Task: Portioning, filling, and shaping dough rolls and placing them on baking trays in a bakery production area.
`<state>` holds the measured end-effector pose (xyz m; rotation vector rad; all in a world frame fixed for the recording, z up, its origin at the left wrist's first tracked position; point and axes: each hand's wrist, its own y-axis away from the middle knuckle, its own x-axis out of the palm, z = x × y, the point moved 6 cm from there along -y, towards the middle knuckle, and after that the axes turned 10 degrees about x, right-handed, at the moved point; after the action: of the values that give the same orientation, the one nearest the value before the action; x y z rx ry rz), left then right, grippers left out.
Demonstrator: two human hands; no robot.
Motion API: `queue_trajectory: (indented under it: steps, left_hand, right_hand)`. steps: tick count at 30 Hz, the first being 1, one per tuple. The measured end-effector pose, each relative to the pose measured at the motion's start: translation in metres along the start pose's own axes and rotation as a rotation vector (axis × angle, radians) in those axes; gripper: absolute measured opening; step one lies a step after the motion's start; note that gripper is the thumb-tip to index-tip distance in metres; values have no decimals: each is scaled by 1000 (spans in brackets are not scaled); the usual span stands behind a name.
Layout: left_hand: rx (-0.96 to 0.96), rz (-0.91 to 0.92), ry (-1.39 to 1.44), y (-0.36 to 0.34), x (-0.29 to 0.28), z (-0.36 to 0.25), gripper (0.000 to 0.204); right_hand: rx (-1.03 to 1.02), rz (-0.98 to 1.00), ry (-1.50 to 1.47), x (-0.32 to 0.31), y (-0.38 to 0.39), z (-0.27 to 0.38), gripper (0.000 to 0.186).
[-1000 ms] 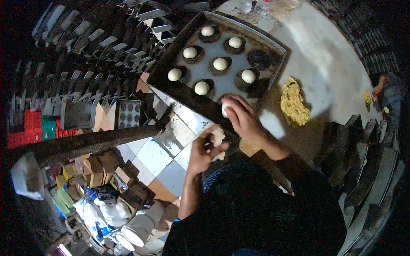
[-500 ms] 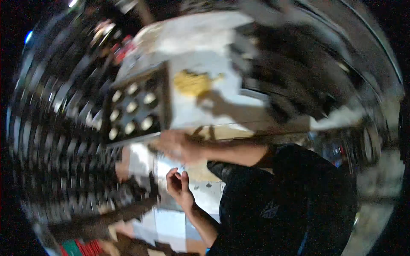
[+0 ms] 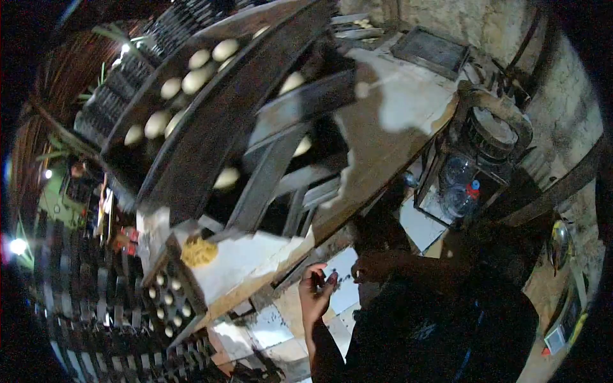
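My left hand [image 3: 316,292] is raised in front of the table's near edge, fingers curled, with a gap between thumb and fingertips. Nothing shows in it. Close to its right, my right hand [image 3: 369,265] is in deep shadow, so its fingers are hard to make out. On the white-topped table [image 3: 236,265] lies a yellow crumbly heap [image 3: 198,252]. Left of the heap is a dark tray [image 3: 198,290] holding several pale round lumps [image 3: 168,299], like dough balls. Beyond my hands, dark trays [image 3: 217,108] with more pale lumps are stacked criss-cross.
A dark rectangular tray [image 3: 431,52] rests at the table's far end. Right of the table, a rack [image 3: 440,214] holds clear plastic bottles [image 3: 460,199] beneath a round basket-like container [image 3: 495,131]. A rough wall [image 3: 568,96] closes the right side. Pale tiles [image 3: 268,329] cover the floor.
My view has swung right, so the tray and yellow heap now appear lower left. My right hand has drawn back from beside that tray toward my body. My left hand stays raised.
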<state>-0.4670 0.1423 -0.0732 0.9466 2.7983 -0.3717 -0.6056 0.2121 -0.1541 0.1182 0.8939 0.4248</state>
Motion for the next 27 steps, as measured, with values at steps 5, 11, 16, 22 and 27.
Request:
queue_trajectory:
  steps: [5, 11, 16, 22, 27]
  left_hand:
    - [128, 160, -96, -101, 119, 45, 23]
    - [114, 259, -131, -159, 197, 42, 27]
    - [235, 235, -220, -223, 226, 28, 30]
    - [110, 199, -273, -293, 259, 66, 32]
    - [82, 203, -506, -317, 316, 149, 44]
  right_hand:
    - [174, -156, 12, -65, 85, -154, 24]
    - [120, -870, -322, -228, 146, -247, 27]
    - [445, -688, 324, -291, 110, -327, 36]
    - [486, -558, -311, -441, 44, -468, 45]
    - [377, -721, 66, -590, -28, -712, 42]
